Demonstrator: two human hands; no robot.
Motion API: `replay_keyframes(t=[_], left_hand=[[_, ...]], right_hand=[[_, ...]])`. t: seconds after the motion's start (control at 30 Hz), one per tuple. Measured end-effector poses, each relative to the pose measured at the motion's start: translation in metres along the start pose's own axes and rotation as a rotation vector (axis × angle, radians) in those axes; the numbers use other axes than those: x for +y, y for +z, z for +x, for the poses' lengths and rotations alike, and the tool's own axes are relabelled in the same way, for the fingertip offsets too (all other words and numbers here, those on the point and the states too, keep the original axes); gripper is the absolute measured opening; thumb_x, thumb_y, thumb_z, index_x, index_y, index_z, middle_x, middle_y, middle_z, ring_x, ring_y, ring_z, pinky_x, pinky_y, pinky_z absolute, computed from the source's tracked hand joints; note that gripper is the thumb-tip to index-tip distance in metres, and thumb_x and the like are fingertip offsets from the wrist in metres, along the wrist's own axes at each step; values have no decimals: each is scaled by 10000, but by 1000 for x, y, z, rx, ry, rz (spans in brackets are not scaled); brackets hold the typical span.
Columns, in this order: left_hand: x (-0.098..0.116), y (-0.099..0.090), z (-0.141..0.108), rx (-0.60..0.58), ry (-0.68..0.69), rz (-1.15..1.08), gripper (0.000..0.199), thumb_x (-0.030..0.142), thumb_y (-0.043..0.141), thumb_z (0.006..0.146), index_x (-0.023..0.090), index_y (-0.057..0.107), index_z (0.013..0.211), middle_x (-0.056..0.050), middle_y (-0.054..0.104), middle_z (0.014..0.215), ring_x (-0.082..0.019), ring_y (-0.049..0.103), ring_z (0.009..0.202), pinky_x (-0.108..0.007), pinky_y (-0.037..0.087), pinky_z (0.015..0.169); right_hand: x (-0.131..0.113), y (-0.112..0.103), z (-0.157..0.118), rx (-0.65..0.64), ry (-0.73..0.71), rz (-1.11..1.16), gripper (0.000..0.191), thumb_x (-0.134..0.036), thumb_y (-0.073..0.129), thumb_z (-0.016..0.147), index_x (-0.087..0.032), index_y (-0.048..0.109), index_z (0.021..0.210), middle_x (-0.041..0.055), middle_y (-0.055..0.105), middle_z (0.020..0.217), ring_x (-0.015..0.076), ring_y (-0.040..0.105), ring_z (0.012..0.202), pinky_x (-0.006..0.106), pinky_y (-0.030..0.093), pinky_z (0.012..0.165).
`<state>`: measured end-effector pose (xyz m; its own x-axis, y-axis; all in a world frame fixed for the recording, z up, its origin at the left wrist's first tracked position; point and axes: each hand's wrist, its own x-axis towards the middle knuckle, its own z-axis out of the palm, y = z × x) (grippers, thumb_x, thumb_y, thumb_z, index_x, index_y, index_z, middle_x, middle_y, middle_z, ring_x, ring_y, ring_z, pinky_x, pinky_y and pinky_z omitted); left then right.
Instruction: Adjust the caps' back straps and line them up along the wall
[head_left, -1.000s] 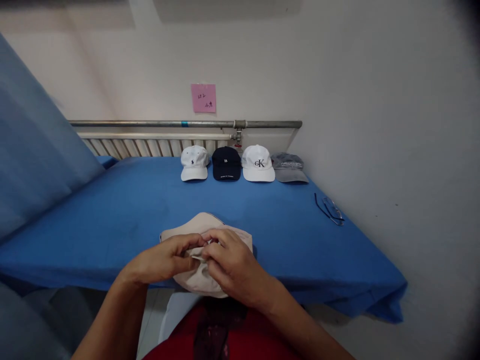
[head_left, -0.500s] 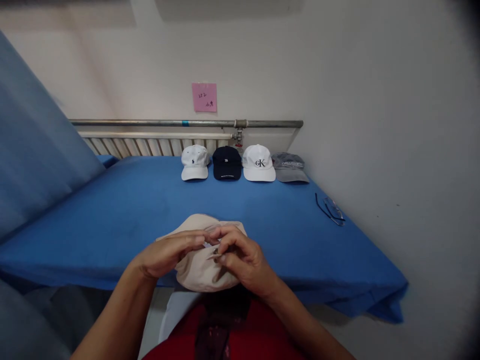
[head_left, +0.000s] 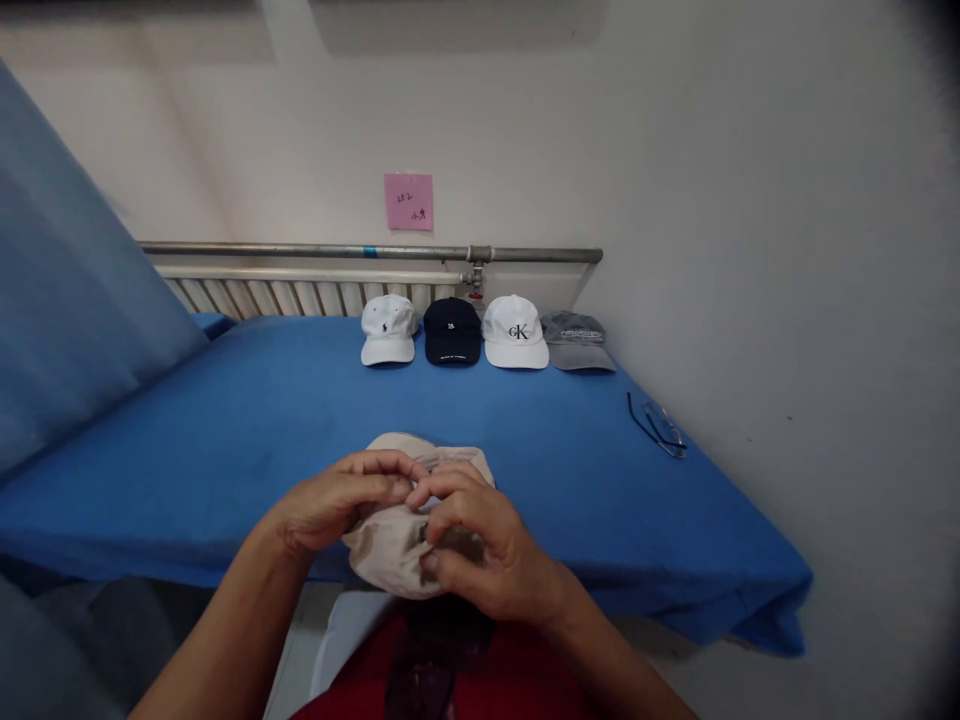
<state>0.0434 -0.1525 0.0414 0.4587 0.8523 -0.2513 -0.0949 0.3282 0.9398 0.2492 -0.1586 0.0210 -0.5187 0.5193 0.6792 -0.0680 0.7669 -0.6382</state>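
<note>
A beige baseball cap is held at the front edge of the bed, its inside and back opening partly turned up to me. My left hand grips the cap's back edge from the left, thumb and fingers pressed together. From the right, my right hand pinches the fabric near the opening between thumb and index finger, where a small dark metal-looking piece showed earlier. The fingertips of both hands meet over the cap and hide part of its strap area.
Along the bed's back stand a white cap, a black cap, a white cap with "CK"-like letters and a grey cap. Eyeglasses lie at right on the blue sheet. A blue curtain hangs at left.
My right thumb and index finger have shifted slightly down and toward me on the cap. The left hand has slid a little over its edge, and the cap has tilted slightly.
</note>
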Motion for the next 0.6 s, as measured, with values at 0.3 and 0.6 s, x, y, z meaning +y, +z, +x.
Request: replay_keyframes(t=[0.3, 0.6], left_hand=[[-5, -12, -9, -234, 61, -107, 576, 112, 812, 600, 247, 654, 1137, -7, 679, 830, -111, 638, 676, -183, 506, 601], [-8, -13, -7, -189, 44, -118, 538, 108, 773, 631, 255, 644, 1133, -8, 706, 841, -116, 652, 633, -190, 503, 567]], right_hand=[[-6, 4, 1, -53, -61, -129, 156, -119, 600, 773, -225, 631, 884, 45, 596, 1031, 176, 571, 977, 368, 473, 922], [-8, 1, 1, -68, 60, 30, 28, -209, 609, 869, -198, 635, 872, 68, 598, 1103, 176, 558, 1131, 339, 427, 997]])
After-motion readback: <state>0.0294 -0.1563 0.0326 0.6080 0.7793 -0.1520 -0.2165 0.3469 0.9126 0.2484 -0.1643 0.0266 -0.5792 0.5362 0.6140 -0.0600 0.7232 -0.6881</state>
